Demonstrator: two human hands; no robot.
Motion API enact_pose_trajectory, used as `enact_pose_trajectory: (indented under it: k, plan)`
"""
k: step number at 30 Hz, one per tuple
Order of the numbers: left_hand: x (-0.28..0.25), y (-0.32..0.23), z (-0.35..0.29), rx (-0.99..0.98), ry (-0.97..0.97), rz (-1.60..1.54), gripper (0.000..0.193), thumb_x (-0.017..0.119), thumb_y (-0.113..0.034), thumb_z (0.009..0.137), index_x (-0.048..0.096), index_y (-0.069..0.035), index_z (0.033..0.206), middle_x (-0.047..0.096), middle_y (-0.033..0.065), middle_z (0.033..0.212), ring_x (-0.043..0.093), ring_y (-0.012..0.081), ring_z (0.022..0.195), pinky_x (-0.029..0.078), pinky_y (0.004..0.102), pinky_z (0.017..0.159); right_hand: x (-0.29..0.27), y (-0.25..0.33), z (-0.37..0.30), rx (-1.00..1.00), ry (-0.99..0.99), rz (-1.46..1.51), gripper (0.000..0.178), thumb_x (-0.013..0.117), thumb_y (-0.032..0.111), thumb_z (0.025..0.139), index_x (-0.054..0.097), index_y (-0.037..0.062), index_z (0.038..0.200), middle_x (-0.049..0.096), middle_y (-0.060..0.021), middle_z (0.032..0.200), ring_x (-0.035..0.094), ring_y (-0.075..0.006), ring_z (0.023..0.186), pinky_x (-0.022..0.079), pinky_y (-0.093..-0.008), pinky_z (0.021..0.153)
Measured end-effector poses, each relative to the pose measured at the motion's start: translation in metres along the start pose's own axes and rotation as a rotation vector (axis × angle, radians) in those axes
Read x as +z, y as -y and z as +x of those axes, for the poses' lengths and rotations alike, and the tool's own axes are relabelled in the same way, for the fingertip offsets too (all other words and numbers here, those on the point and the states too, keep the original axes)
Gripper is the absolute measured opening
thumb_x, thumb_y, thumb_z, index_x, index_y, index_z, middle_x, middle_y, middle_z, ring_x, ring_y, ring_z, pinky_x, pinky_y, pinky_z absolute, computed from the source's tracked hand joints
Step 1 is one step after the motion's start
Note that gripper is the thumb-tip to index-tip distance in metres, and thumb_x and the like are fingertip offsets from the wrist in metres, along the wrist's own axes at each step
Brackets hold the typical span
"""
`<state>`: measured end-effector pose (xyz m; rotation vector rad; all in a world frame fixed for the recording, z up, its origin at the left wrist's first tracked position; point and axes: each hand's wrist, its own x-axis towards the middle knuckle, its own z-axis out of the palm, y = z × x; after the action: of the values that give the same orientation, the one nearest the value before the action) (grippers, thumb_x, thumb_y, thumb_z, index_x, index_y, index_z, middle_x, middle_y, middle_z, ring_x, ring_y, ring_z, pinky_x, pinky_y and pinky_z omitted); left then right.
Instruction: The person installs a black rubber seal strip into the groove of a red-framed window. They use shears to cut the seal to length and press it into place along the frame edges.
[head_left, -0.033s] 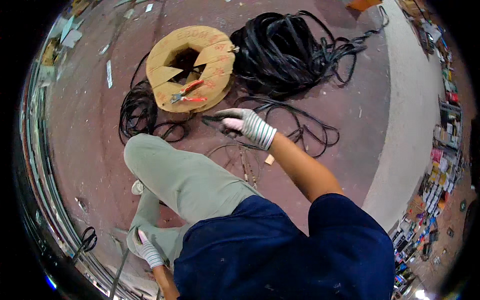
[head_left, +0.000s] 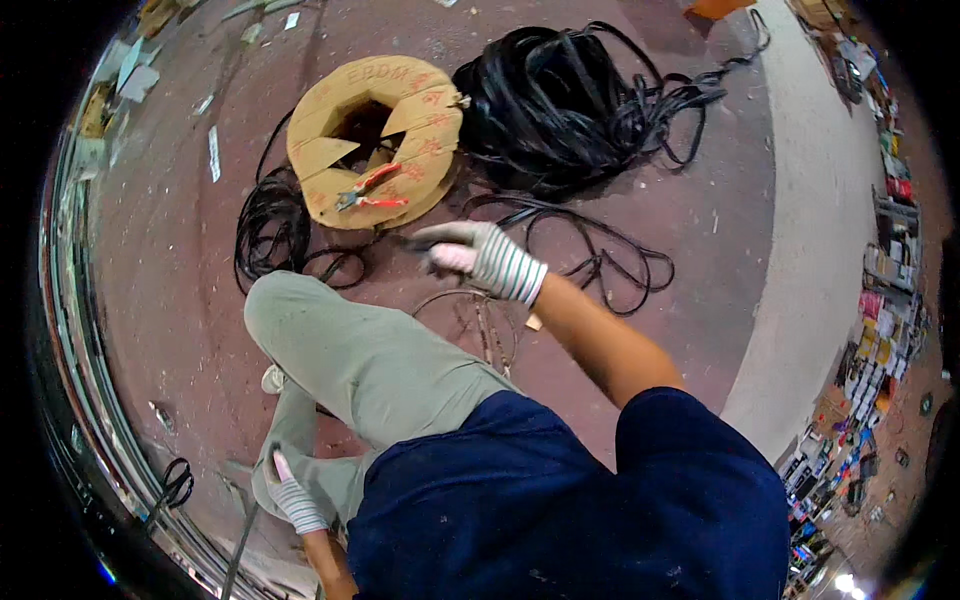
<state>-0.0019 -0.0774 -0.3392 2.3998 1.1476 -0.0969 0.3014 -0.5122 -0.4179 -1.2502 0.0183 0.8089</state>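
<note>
My right hand (head_left: 485,258), in a striped work glove with grey fingers, is out over the floor and pinches a thin black strip (head_left: 408,243), slightly blurred. Just beyond it lies a round cardboard reel (head_left: 310,190) with a cut-out centre. Red-handled pliers (head_left: 372,188) rest on the reel. My left hand (head_left: 290,495), gloved alike, lies at my bent lower leg; its thumb shows, but the other fingers are largely hidden.
A big heap of black strip (head_left: 550,110) lies right of the reel, with loose loops (head_left: 625,262) nearer me. A smaller black coil (head_left: 272,225) sits left. Thin wire-like pieces (head_left: 487,330) lie below my right hand. Long profiles (head_left: 95,350) run along the left; cluttered goods (head_left: 865,385) line the right.
The whole view has shifted slightly, so the reel and heap sit a little further left. My right hand keeps its pinch on the strip, and the left hand stays at the leg.
</note>
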Motion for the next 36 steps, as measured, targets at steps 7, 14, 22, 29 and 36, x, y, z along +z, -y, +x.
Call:
enact_pose_trajectory:
  k: [7, 14, 22, 29, 36]
  plan:
    - [0.011, -0.246, -0.024, -0.045, 0.746, -1.134, 0.067, 0.040, -0.056, 0.101, 0.051, 0.001, 0.135, 0.060, 0.0161, 0.127, 0.059, 0.0255, 0.113, 0.048, 0.0374, 0.097, 0.122, 0.068, -0.063, -0.624, 0.351, -0.126, 0.035, 0.057, 0.011, 0.095, 0.060, 0.0056, 0.130, 0.068, -0.0131, 0.118, 0.062, -0.0222, 0.112, 0.047, -0.0343, 0.097]
    - [-0.014, -0.253, 0.010, -0.046, 0.774, -1.521, 0.034, 0.052, -0.036, 0.102, 0.059, -0.006, 0.117, 0.063, 0.0059, 0.093, 0.061, 0.0243, 0.096, 0.050, 0.0443, 0.094, 0.096, 0.035, -0.083, -0.515, 0.134, -0.505, 0.034, 0.065, 0.021, 0.090, 0.064, 0.0091, 0.122, 0.068, -0.0185, 0.106, 0.065, -0.0370, 0.098, 0.054, -0.0400, 0.084]
    - [-0.019, -0.212, 0.012, 0.003, 0.599, -1.623, 0.030, 0.055, -0.034, 0.101, 0.061, -0.006, 0.109, 0.063, 0.0074, 0.098, 0.060, 0.0257, 0.100, 0.050, 0.0452, 0.095, -0.029, 0.002, -0.111, -0.215, -0.034, -1.071, 0.046, 0.064, 0.027, 0.089, 0.056, 0.0118, 0.132, 0.064, -0.0201, 0.104, 0.062, -0.0399, 0.095, 0.051, -0.0444, 0.080]
    - [-0.029, -0.185, 0.013, 0.107, 0.497, -1.635, 0.031, 0.055, -0.038, 0.100, 0.060, -0.008, 0.107, 0.063, 0.0039, 0.097, 0.061, 0.0228, 0.095, 0.051, 0.0432, 0.089, -0.136, -0.082, -0.177, 0.115, -0.532, -0.906, 0.054, 0.066, 0.001, 0.079, 0.059, 0.0085, 0.132, 0.067, -0.0161, 0.117, 0.064, -0.0322, 0.107, 0.051, -0.0370, 0.090]
    - [-0.049, -0.163, 0.021, 0.063, 0.326, -1.701, 0.034, 0.059, -0.041, 0.097, 0.063, -0.009, 0.109, 0.066, 0.0024, 0.091, 0.061, 0.0199, 0.089, 0.052, 0.0346, 0.085, -0.274, -0.135, -0.319, 0.493, -1.179, -0.937, 0.029, 0.056, 0.013, 0.094, 0.066, 0.0120, 0.121, 0.070, -0.0172, 0.108, 0.066, -0.0275, 0.093, 0.051, -0.0376, 0.084]
